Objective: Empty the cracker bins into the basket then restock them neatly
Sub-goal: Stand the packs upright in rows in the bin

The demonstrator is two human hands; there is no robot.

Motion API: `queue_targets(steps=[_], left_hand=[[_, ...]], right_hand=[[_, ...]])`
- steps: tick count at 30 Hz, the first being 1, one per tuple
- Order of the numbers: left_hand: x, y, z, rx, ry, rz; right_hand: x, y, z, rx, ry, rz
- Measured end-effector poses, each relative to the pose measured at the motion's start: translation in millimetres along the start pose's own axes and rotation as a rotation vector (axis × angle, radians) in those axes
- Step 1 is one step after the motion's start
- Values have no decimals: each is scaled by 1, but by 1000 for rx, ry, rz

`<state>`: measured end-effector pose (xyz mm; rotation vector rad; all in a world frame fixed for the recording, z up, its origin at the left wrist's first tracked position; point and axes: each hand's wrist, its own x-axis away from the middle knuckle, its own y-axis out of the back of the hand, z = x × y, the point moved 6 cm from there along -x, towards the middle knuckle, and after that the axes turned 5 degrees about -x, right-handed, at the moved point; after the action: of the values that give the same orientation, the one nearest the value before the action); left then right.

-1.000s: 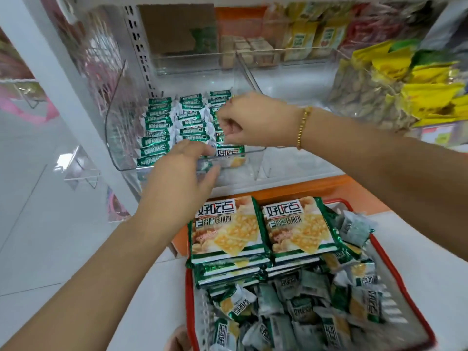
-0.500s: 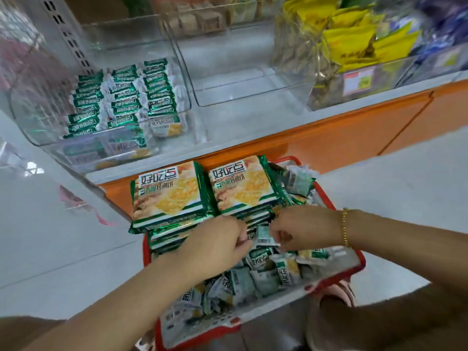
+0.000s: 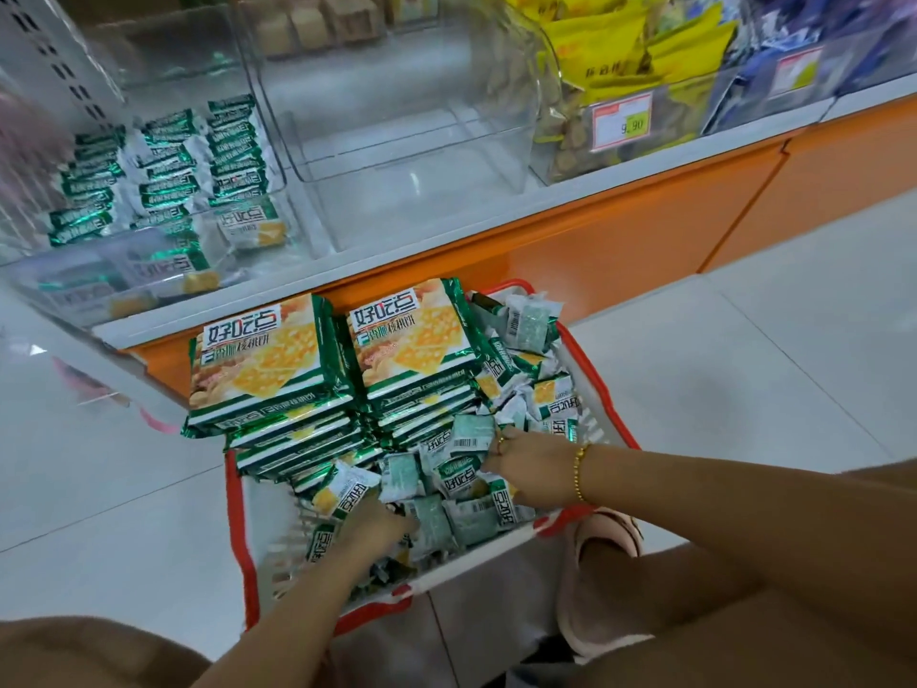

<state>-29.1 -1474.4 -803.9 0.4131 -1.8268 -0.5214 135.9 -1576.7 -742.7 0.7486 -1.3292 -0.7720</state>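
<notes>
Floor basket [image 3: 235,513]: left hand [image 3: 377,527], right hand [image 3: 533,470]

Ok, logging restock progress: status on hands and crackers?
Left hand and right hand in basket among loose packets, grips hidden. Left bin part-filled in rows, middle bin empty. Nothing blocking.

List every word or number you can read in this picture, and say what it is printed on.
"好吃点": big packs and small packets.
"核桃饼": end of the smaller line on the big packs.
"9.90": price tag in front of the yellow bags.
Too blurred to read: the yellow bags' print, the second tag, the shelf packets.
</notes>
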Motion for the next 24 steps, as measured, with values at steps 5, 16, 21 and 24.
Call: queue_targets(steps=[5,16,21,24], left_hand=[[-5,-11,14,432,117,27],[-12,-15,4,630,183,35],[-10,-27,2,682,206,71],[-4,-37,2,736,226,124]], right_hand=[[-2,-12,6,-113,-39,50],[-14,1,8,-80,-17,89],[-14,2,5,-225,-35,90],[-10,21,-6,-374,-60,39]])
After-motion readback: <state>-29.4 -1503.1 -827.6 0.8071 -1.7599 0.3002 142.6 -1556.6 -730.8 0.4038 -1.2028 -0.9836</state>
